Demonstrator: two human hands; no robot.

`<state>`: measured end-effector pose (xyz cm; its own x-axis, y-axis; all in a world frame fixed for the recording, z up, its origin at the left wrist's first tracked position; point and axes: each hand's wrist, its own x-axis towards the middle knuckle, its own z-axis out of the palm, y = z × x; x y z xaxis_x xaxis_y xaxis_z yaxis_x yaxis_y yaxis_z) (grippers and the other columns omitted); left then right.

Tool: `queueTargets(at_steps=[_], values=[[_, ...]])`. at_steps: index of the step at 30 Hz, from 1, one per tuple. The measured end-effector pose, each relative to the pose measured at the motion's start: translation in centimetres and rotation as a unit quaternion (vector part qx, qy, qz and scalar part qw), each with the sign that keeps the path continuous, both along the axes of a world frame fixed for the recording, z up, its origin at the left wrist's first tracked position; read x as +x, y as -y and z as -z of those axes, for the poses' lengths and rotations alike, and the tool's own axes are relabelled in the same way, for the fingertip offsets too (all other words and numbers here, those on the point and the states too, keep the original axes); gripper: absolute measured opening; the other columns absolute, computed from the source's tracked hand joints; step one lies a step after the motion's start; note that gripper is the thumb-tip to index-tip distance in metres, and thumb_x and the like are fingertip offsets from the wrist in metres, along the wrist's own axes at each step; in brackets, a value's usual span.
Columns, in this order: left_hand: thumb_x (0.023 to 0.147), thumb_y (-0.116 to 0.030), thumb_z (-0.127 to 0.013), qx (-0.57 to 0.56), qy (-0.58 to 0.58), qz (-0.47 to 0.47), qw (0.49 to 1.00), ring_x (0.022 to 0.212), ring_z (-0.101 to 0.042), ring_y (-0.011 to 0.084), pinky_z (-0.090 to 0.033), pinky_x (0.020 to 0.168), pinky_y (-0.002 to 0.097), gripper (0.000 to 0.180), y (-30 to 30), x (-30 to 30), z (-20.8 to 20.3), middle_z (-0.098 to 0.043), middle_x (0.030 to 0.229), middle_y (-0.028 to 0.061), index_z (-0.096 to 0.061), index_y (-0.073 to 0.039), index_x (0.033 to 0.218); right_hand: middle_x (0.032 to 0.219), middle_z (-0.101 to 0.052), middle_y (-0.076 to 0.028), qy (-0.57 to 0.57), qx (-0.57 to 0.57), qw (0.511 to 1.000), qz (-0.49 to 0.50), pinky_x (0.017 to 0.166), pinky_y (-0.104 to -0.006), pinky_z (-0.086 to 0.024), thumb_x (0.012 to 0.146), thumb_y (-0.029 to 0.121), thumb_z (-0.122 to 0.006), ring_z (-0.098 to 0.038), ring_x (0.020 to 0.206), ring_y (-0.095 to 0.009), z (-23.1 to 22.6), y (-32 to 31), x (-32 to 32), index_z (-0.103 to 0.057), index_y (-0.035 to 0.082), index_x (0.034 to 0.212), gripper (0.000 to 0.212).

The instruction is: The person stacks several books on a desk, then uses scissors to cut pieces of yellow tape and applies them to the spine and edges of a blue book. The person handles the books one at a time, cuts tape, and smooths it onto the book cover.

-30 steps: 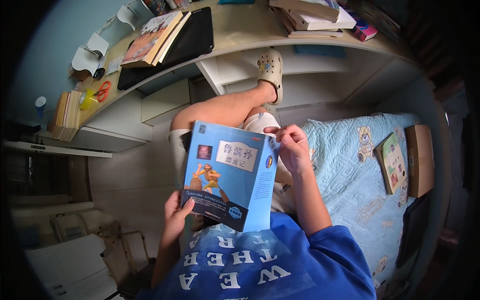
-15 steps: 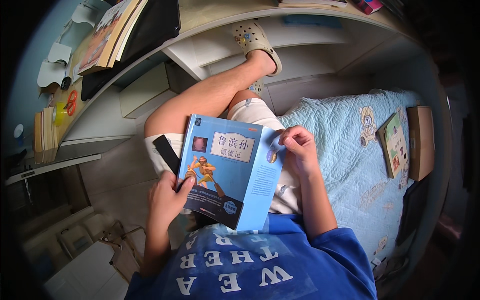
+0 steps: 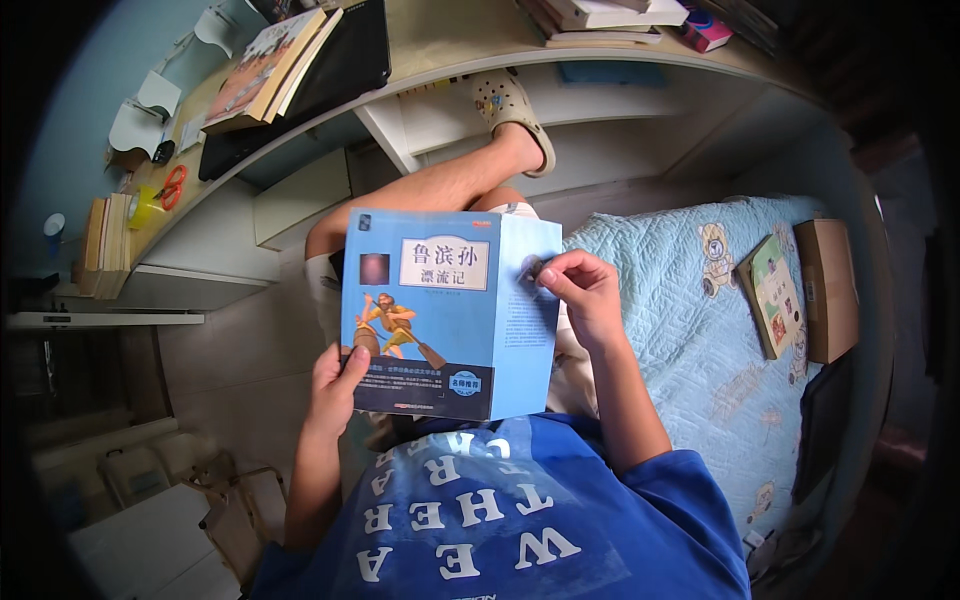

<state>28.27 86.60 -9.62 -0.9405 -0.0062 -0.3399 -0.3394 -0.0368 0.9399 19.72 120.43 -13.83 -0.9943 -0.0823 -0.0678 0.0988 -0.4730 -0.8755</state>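
A blue paperback book point(image 3: 465, 330) is held upright over my lap, its illustrated front cover facing me. A light-blue cover flap point(image 3: 522, 370) is folded out along its right side. My left hand point(image 3: 335, 390) grips the lower left edge, thumb on the front and fingers behind. At the flap's right edge, my right hand point(image 3: 585, 295) has thumb and forefinger pinched together beside a small round emblem point(image 3: 530, 268). What lies between those fingertips is too small to make out. The book's back is hidden.
On the bed point(image 3: 670, 300) at right lie a green book point(image 3: 772, 297) and a cardboard box point(image 3: 828, 290). The desk point(image 3: 440, 45) ahead carries stacked books point(image 3: 270, 70), orange scissors point(image 3: 173, 187) and a yellow tape roll point(image 3: 146, 207). My crossed leg rests beneath it.
The book has moved up and left and stands straighter, both hands travelling with it. A black strip seen behind its left edge is now mostly covered. My view has shifted slightly.
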Motion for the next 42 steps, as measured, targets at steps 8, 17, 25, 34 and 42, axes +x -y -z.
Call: queueTargets(at_steps=[8, 17, 25, 34, 42], values=[[0.104, -0.022, -0.052, 0.114, -0.095, -0.014, 0.989, 0.092, -0.066, 0.0191, -0.054, 0.082, 0.0327, 0.030, -2.6, 4.8, -5.3, -0.066, 0.109, 0.0131, -0.051, 0.002, 0.121, 0.088, -0.072, -0.008, -0.147, 0.022, 0.988, -0.033, 0.076, -0.0265, -0.054, 0.081, -0.003, -0.079, -0.066, 0.080, -0.013, -8.4, -1.3, 1.0, -0.072, -0.003, 0.089, 0.011], [0.102, -0.017, -0.056, 0.058, 0.016, -0.034, 0.998, 0.097, -0.064, 0.0177, -0.050, 0.088, 0.0326, 0.030, -2.4, 8.3, 0.2, -0.064, 0.113, 0.0100, -0.050, 0.001, 0.125, 0.085, -0.072, -0.009, 0.016, 0.000, 0.988, -0.151, 0.075, -0.0259, -0.055, 0.083, -0.002, -0.077, -0.067, 0.078, -0.013, -4.5, -1.9, 1.9, -0.072, -0.003, 0.087, 0.008], [0.080, -0.011, -0.074, -0.350, -0.366, 0.029, 0.862, 0.112, -0.056, 0.0262, -0.041, 0.102, 0.0383, 0.049, -5.8, -4.7, -8.6, -0.060, 0.120, 0.0175, -0.054, 0.004, 0.123, 0.083, -0.072, -0.008, 0.066, -0.054, 0.987, -0.139, 0.074, -0.0260, -0.055, 0.083, -0.002, -0.077, -0.067, 0.078, -0.014, -2.7, -2.7, -0.2, -0.071, -0.003, 0.088, 0.008], [0.058, -0.020, -0.092, -0.295, -0.250, 0.345, 0.856, 0.083, -0.059, 0.0209, -0.040, 0.088, 0.0343, 0.039, -9.6, -18.8, -6.0, -0.062, 0.078, 0.0000, -0.064, -0.009, 0.083, 0.086, -0.070, -0.008, 0.090, -0.063, 0.988, -0.108, 0.073, -0.0261, -0.054, 0.082, -0.002, -0.077, -0.065, 0.078, -0.013, -1.3, -1.8, -1.5, -0.069, -0.002, 0.088, 0.010], [0.060, -0.022, -0.090, -0.277, -0.310, 0.351, 0.839, 0.098, -0.060, 0.0215, -0.036, 0.099, 0.0393, 0.031, -8.7, -20.2, -3.9, -0.066, 0.095, 0.0009, -0.067, -0.011, 0.077, 0.080, -0.069, -0.008, 0.001, 0.071, 0.992, -0.100, 0.075, -0.0289, -0.050, 0.075, -0.003, -0.082, -0.062, 0.080, -0.017, -4.2, -1.7, -3.7, -0.070, -0.001, 0.083, 0.014]])
